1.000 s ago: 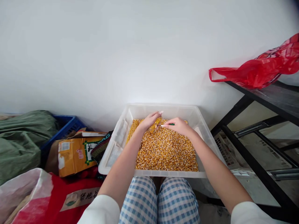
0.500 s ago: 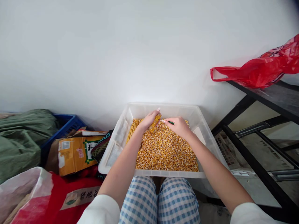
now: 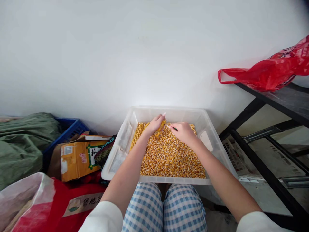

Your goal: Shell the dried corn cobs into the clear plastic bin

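While the left hand (image 3: 155, 125) gripped a corncob (image 3: 159, 130), seemingly to steady it, the right hand (image 3: 184, 132) pinched a slim tool (image 3: 175, 129), type unclear, above loose kernels (image 3: 173, 158).

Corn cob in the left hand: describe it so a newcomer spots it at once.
Find the whitish plastic tub beyond the checked trousers. Toward its far side, above the loose kernels, the left hand holds the corn cob. It's the one gripped, near the right hand; the unshelled corn left of the kernels lies unheld.
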Tool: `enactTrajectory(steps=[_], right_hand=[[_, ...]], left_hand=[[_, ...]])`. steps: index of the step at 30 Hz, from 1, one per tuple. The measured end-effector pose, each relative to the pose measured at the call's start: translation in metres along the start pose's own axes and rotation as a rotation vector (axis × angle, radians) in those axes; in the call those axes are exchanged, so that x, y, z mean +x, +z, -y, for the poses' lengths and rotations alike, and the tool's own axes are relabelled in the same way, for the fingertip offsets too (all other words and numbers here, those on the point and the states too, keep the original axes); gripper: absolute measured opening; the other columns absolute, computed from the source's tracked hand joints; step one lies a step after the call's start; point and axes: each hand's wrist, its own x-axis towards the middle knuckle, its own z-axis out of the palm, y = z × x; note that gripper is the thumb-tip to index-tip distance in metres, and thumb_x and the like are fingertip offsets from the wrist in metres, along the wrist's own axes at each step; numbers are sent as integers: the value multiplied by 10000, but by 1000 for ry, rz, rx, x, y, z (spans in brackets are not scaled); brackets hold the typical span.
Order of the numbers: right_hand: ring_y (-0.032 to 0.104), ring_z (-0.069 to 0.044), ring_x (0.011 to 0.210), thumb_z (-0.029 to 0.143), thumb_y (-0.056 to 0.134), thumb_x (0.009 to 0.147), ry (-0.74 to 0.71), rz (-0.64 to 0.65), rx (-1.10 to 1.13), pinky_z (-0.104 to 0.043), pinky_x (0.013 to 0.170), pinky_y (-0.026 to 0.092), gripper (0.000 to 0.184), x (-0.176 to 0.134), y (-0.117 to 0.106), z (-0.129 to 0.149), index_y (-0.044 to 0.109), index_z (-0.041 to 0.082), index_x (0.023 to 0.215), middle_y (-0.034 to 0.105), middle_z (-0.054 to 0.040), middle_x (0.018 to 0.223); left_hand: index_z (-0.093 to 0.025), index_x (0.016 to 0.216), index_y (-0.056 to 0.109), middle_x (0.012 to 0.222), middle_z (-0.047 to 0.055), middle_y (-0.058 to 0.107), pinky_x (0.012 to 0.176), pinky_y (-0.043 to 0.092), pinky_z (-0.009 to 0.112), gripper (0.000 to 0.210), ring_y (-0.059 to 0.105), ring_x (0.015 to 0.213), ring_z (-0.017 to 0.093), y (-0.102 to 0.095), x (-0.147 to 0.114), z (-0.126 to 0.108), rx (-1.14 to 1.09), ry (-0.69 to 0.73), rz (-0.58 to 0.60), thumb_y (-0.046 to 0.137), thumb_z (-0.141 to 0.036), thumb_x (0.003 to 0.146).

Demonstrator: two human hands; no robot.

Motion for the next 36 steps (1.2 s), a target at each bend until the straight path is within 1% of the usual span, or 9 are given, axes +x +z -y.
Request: enactTrajectory(steps=[3, 8, 13, 16, 19, 27, 29, 32, 36], right_hand=[[574, -159, 588, 279, 439, 899, 29, 33, -74, -271, 576, 295, 319, 0, 2, 4, 705, 173, 758, 704, -77, 714], [592, -173, 604, 251, 443, 896, 52, 104, -162, -278, 582, 312, 315, 1, 6, 8, 716, 168, 763, 707, -95, 726], [584, -172, 611, 205, 466, 869, 20, 139, -125, -276, 593, 316, 283, 0, 9, 5, 716, 162, 744, 706, -97, 730], [523, -136, 546, 209, 482, 857, -7, 159, -1, -261, 565, 292, 288, 0, 4, -2, 698, 161, 674, 670, -59, 633], [462, -105, 506, 284, 492, 856, -3, 207, 157, -238, 531, 272, 312, 0, -4, -12, 697, 152, 662, 607, -12, 552], [498, -126, 572, 366, 553, 799, 63, 290, 353, -231, 544, 322, 291, 3, -4, -25, 742, 149, 758, 639, -7, 610], [509, -127, 575, 404, 552, 793, 79, 317, 397, -231, 547, 336, 320, 3, -4, -26, 746, 149, 774, 649, -3, 626], [551, -141, 622, 427, 558, 788, 94, 338, 464, -236, 582, 374, 338, 4, -4, -27, 750, 153, 838, 688, -14, 702], [600, -163, 687, 400, 551, 805, 104, 263, 458, -248, 638, 410, 312, 4, -5, -25, 747, 163, 860, 718, -28, 779]], left_hand=[[-183, 730, 461, 619, -21, 457, 596, 404, 238, 392, 472, 581, 120, 1, 2, 4, 81, 57, -5, 371, -541, 863], [-196, 659, 424, 596, -20, 441, 631, 372, 249, 407, 456, 619, 141, 3, 6, 12, 249, 73, -30, 372, -550, 854], [-197, 642, 421, 587, -14, 468, 609, 343, 251, 404, 459, 601, 147, 7, 3, 15, 365, 94, 8, 365, -532, 859], [-196, 676, 465, 617, -3, 512, 577, 360, 249, 390, 485, 585, 148, 9, -2, 11, 324, 86, 78, 361, -525, 860], [-192, 721, 508, 636, -2, 533, 508, 367, 241, 384, 480, 519, 134, 10, -5, 7, 256, 68, 176, 381, -532, 845], [-182, 810, 589, 700, 9, 558, 381, 354, 243, 348, 471, 407, 112, 7, -7, 5, 186, 22, 356, 433, -493, 816], [-185, 796, 609, 727, 12, 579, 414, 381, 239, 322, 495, 451, 115, 7, -6, 5, 163, 28, 362, 457, -469, 802], [-180, 731, 599, 643, 9, 576, 468, 407, 241, 324, 499, 468, 121, 5, -4, 3, 63, 39, 277, 462, -465, 798], [-185, 720, 545, 482, -4, 501, 427, 376, 262, 391, 450, 385, 137, -1, -3, -1, -127, -35, 229, 350, -502, 840]])
